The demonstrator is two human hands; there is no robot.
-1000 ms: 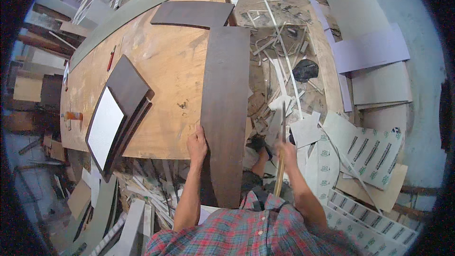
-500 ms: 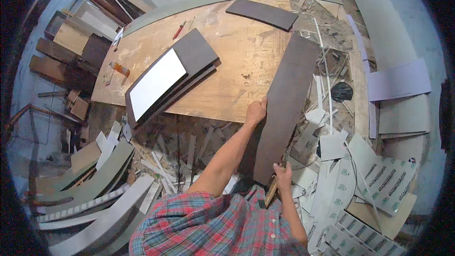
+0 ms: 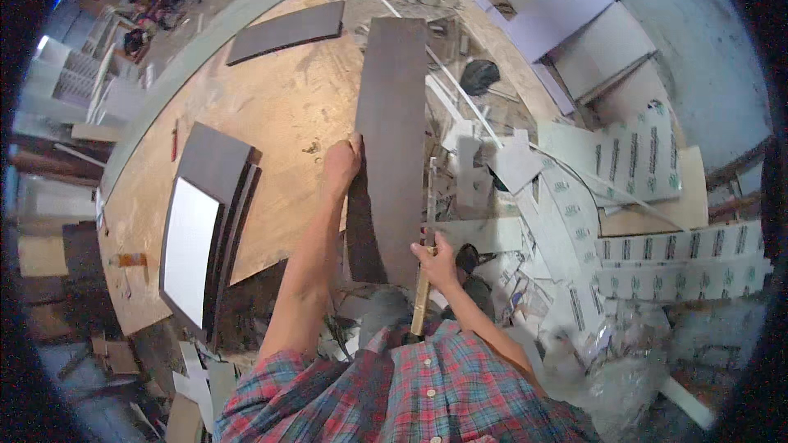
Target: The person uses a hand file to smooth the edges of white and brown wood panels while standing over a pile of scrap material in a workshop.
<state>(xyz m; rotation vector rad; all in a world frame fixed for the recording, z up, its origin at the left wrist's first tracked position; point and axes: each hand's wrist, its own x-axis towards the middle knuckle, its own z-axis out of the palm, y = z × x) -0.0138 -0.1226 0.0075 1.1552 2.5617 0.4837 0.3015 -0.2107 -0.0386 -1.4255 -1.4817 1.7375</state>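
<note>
Here, the biggest thing under you is the plywood bench (image 3: 271, 115), its bare top running away to the upper left. On it, at your left, sits a stack of dark panels (image 3: 215, 189) with a white sheet (image 3: 189, 250) on top, and a second dark curved strip (image 3: 286, 31) lies at the far edge. To your right the floor is heaped with pale offcuts and printed white boards (image 3: 657, 254).

The long dark panel (image 3: 392, 139) lies along the bench's right edge, its near end overhanging toward you. It looks stiff and flat, thin for its length, so judge it fairly light but whippy at the far end; its smooth face may slide on the plywood, and the edges and corners would chip if knocked. Taking it by both long edges near the middle would likely keep it from sagging or swinging.

Your left hand (image 3: 341, 166) rests on the panel's left edge, fingers curled over onto its face. Your right hand (image 3: 435, 258) is at the panel's near right edge, closed around a slim wooden stick (image 3: 424, 279), perhaps a ruler, that runs alongside that edge; whether this hand also pinches the panel, you cannot tell.
</note>
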